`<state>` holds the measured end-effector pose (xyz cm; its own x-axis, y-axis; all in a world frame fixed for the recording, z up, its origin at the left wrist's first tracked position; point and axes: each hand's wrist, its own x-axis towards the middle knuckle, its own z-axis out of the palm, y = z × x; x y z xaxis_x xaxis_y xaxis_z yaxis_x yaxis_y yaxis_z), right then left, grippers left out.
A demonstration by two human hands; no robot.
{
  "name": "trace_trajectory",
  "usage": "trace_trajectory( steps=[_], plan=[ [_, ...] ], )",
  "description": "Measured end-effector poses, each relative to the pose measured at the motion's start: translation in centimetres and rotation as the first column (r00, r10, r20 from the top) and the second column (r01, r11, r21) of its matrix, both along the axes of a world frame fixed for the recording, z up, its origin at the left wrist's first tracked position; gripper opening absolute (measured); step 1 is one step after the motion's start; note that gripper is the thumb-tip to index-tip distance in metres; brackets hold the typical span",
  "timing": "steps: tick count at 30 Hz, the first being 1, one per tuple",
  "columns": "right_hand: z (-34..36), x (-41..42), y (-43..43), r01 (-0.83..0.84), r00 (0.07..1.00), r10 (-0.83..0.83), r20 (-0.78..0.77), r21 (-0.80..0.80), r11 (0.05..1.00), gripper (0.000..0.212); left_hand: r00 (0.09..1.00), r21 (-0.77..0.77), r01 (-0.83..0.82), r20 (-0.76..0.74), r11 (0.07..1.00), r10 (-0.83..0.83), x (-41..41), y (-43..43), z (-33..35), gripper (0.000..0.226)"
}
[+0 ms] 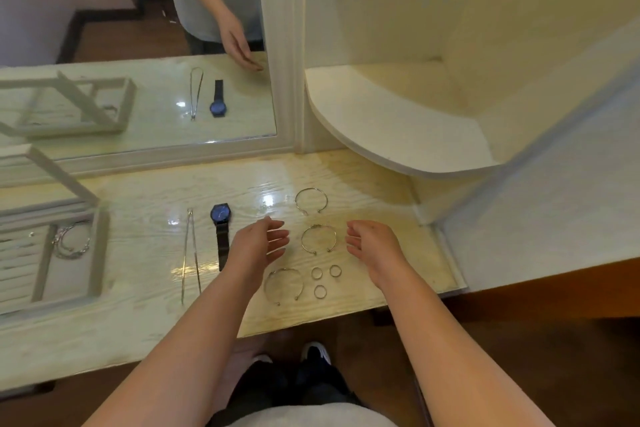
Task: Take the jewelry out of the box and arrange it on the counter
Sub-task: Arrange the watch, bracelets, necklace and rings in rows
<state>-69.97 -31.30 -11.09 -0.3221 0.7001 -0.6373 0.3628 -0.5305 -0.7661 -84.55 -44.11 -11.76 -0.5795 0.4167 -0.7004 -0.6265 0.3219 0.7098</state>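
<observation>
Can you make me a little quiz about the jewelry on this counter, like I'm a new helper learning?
1. How many small rings lie on the counter?
2. True or false: some bracelets are still in the box.
3. What lies on the counter between the left hand and the right hand? A) a comb B) a bangle C) a spoon

Key: 1) three 2) true 3) B

Counter point(138, 315): box point(52, 253), necklace point(190, 253), watch point(220, 229), bangles point(318, 239), rings point(320, 291).
</observation>
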Motion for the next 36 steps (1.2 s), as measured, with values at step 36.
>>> trace_trajectory(
  steps=[36],
  plan=[
    [-1.8,-4.7,-0.8,-0.113,0.993,0.111,-0.038,-0.048,0.992,0.017,0.985,-0.104,-0.022,-0.172,0.994,0.004,0.1,0.3,-0.1,0.019]
  ],
)
